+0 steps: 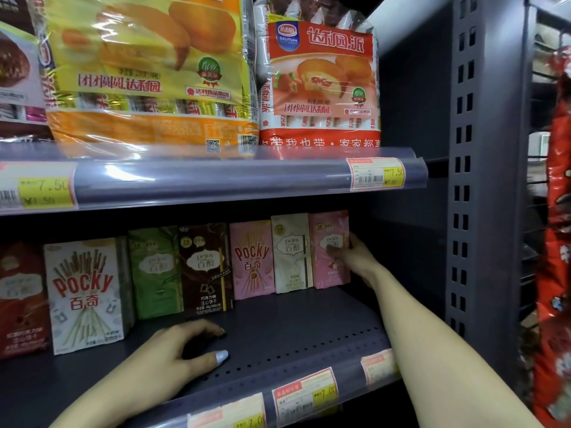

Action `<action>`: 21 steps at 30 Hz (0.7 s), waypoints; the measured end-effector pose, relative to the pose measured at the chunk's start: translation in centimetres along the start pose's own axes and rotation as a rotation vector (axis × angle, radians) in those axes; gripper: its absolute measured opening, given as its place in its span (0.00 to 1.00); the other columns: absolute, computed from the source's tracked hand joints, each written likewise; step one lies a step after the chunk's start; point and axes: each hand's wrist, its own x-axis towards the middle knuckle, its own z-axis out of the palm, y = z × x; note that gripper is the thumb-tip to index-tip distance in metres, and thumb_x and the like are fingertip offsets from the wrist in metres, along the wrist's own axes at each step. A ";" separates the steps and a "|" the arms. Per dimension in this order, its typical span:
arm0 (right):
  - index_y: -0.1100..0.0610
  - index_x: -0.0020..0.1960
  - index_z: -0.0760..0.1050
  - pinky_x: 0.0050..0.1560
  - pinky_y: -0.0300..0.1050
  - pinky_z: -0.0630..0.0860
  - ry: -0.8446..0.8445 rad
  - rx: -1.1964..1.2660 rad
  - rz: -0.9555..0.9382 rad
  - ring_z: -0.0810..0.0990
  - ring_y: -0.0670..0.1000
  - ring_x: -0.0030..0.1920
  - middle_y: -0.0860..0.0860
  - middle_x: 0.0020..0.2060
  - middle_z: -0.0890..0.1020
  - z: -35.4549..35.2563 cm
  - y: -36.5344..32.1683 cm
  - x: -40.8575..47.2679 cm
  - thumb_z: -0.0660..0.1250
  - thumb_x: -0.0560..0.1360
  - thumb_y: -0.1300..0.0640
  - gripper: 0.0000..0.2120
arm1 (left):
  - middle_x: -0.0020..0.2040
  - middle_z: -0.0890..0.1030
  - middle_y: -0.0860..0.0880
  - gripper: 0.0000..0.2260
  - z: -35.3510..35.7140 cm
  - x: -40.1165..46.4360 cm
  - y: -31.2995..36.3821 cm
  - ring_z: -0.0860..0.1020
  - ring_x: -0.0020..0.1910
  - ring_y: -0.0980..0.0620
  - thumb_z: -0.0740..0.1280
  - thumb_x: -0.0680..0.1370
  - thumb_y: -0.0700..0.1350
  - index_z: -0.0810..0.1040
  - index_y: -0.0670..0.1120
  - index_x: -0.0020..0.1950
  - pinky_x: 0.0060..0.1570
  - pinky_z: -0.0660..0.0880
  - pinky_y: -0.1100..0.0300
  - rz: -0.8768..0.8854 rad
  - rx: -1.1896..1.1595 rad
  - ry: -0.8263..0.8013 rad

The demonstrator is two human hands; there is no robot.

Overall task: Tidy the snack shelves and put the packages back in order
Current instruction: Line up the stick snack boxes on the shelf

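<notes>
Head view, landmark = the pink Pocky box [251, 259] on the lower shelf [278, 332]. Right hand [350, 257] reaches deep, two boxes to the right of it, fingers curled round the far edge of the pink pejoy box [329, 248], thumb hidden; prob. gripping it to square it w/ the row, since that end sits further back than the boxes left of the Pocky. The cream pejoy box [290, 253] stands between, touching both. Left of the landmark: dark chocolate pejoy box [205, 267], green pejoy box [154, 270], then white Pocky box [88, 293] pulled well fwd, so the row front is staggered. Left hand [182, 350] rests in front of and below the landmark, fingers loosely bent on bare shelf, holding nothing; looks like a brace while leaning in. Above the landmark: yellow [148, 66] & red Dali pie bags [319, 78], upright on the upper shelf.
</notes>
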 end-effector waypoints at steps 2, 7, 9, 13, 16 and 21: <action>0.57 0.69 0.66 0.36 0.38 0.76 0.012 0.040 0.018 0.80 0.52 0.49 0.55 0.58 0.78 0.0 0.1 0.1 0.69 0.76 0.61 0.23 | 0.54 0.78 0.67 0.31 0.0 0.0 0.0 0.72 0.54 0.75 0.61 0.59 0.76 0.77 0.63 0.56 0.49 0.67 0.79 0.000 0.008 0.002; 0.60 0.62 0.71 0.39 0.42 0.78 0.020 0.071 0.076 0.81 0.51 0.43 0.54 0.49 0.81 -0.1 0.3 0.4 0.69 0.76 0.60 0.16 | 0.54 0.78 0.68 0.30 0.1 0.1 0.0 0.72 0.54 0.75 0.61 0.59 0.75 0.76 0.63 0.56 0.49 0.67 0.79 -0.006 0.021 0.006; 0.60 0.61 0.73 0.44 0.47 0.80 0.001 0.079 0.075 0.83 0.53 0.45 0.55 0.50 0.82 -0.2 0.6 0.7 0.68 0.76 0.59 0.15 | 0.54 0.77 0.68 0.28 0.1 0.0 0.0 0.71 0.54 0.76 0.62 0.61 0.73 0.76 0.63 0.56 0.49 0.67 0.79 -0.008 0.034 0.014; 0.59 0.63 0.74 0.56 0.55 0.79 -0.016 0.096 0.086 0.84 0.56 0.49 0.56 0.52 0.83 -0.4 0.8 1.0 0.69 0.76 0.57 0.17 | 0.55 0.77 0.67 0.26 0.1 0.0 0.1 0.72 0.55 0.74 0.63 0.61 0.72 0.76 0.63 0.56 0.49 0.67 0.78 -0.014 0.035 0.011; 0.59 0.64 0.73 0.52 0.51 0.79 -0.018 0.089 0.080 0.83 0.54 0.48 0.57 0.54 0.82 -0.1 0.9 1.2 0.68 0.76 0.56 0.18 | 0.55 0.78 0.67 0.28 0.2 0.0 0.0 0.73 0.56 0.72 0.62 0.60 0.74 0.76 0.64 0.55 0.52 0.67 0.76 -0.016 0.026 0.011; 0.60 0.65 0.73 0.43 0.45 0.78 -0.016 0.073 0.082 0.82 0.51 0.42 0.58 0.54 0.82 0.1 0.8 1.2 0.67 0.77 0.56 0.18 | 0.54 0.78 0.67 0.34 0.0 0.0 -0.1 0.74 0.55 0.72 0.59 0.56 0.80 0.76 0.64 0.56 0.52 0.67 0.75 -0.018 0.018 0.011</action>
